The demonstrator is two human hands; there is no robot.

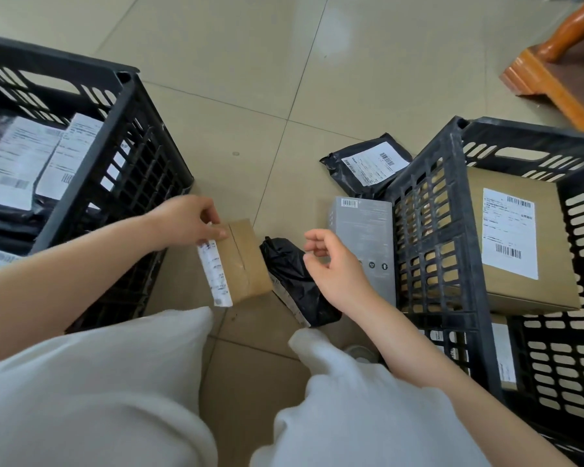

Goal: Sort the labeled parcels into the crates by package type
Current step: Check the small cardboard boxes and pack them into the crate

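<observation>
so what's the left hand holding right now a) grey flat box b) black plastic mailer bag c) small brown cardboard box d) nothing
c: the left hand grips the top of the small brown cardboard box standing on the floor, fingers curled over its labelled edge.

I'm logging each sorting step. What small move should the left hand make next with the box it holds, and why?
Probably carry the small cardboard box, gripped by the left hand, to the right crate: a labeled cardboard box lies there, while the left crate holds bags.

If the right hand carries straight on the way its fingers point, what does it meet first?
Probably the small cardboard box held by the left hand; the right hand points left across the black poly bag, though depth is unclear.
</observation>
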